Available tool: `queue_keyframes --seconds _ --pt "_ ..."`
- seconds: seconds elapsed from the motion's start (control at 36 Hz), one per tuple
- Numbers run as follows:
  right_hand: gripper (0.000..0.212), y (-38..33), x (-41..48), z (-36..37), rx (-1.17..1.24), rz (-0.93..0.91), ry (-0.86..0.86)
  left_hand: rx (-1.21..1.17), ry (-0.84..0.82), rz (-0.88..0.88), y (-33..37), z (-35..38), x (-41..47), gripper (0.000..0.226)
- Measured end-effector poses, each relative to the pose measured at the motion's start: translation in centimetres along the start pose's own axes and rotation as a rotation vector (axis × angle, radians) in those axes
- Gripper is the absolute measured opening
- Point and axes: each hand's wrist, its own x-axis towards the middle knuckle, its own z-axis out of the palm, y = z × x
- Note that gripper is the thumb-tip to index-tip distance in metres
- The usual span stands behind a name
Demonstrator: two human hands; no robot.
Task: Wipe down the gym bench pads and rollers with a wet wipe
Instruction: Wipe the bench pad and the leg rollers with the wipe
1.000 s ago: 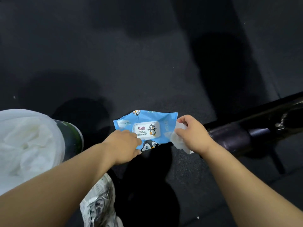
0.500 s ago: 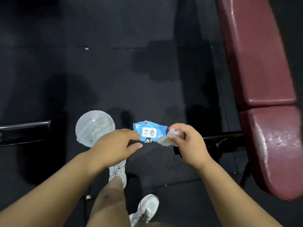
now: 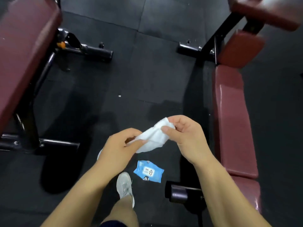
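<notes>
A white wet wipe (image 3: 153, 138) is stretched between both hands above the floor. My left hand (image 3: 118, 148) pinches its lower left end and my right hand (image 3: 186, 138) pinches its upper right end. The blue wipe pack (image 3: 148, 171) lies on the black floor just below the hands. A maroon bench pad (image 3: 232, 122) runs along the right, with a maroon roller (image 3: 237, 49) and a blurred pad (image 3: 265, 12) beyond it. Another maroon bench pad (image 3: 21, 51) fills the left side.
Black steel bench frames and feet stand at the left (image 3: 54, 145), the centre left (image 3: 91, 50) and the upper right (image 3: 190, 48). A dark end cap (image 3: 178, 192) juts out near my right forearm. My grey shoe (image 3: 125, 185) stands on the rubber floor.
The view has risen from close to the floor to standing height. Both hands have come up from the pack, and the left hand has taken hold of the wipe's other end.
</notes>
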Motion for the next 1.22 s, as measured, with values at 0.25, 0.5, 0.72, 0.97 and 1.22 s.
queue_keyframes --seconds 0.25,0.5,0.72,0.97,1.22 --pt "0.026 -10.2 6.3 2.8 -0.117 -0.203 -0.070 -0.250 -0.028 -0.015 5.4 -7.7 5.5 0.014" --pt "0.025 -15.5 11.6 6.5 -0.181 -0.286 -0.396 -0.669 0.124 -0.198 6.1 -12.4 8.1 0.020" --pt "0.029 -17.1 22.8 10.7 -0.348 -0.280 -0.551 -0.598 0.472 -0.273 5.0 -16.0 13.5 0.050" --pt "0.009 -20.0 41.2 10.2 -0.506 -0.231 -0.730 -0.447 0.875 -0.290 8.8 -15.6 28.3 0.038" --pt "0.014 -26.3 53.6 7.4 -0.403 -0.236 -0.743 -0.285 0.977 -0.303 15.1 -15.7 39.6 0.019"
